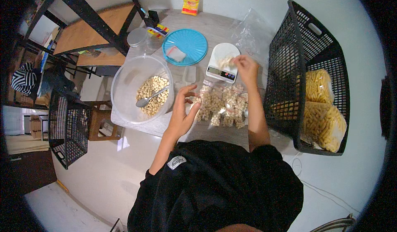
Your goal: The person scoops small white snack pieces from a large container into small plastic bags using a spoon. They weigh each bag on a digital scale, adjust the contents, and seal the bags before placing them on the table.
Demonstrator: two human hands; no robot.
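Observation:
My right hand (247, 68) pinches the edge of a small clear bag of pale nuts (226, 62), which lies on a white digital kitchen scale (224, 50). My left hand (185, 112) is held with fingers apart beside several filled clear bags of nuts (214, 101) on the table; whether it touches the nearest bag is unclear. Left of it stands a large translucent plastic tub (122, 89) with loose nuts (156, 98) and a metal spoon (152, 96) inside. A small clear scoop or container (189, 74) lies between tub and scale.
A blue lid (186, 39) holds a small packet (176, 54). Behind are a lidded clear jar (137, 39), a yellow packet (190, 5) and clear plastic bags (249, 30). A tall black basket (283, 64) with bagged yellow snacks (324, 123) stands right; a shelf (90, 30) stands left.

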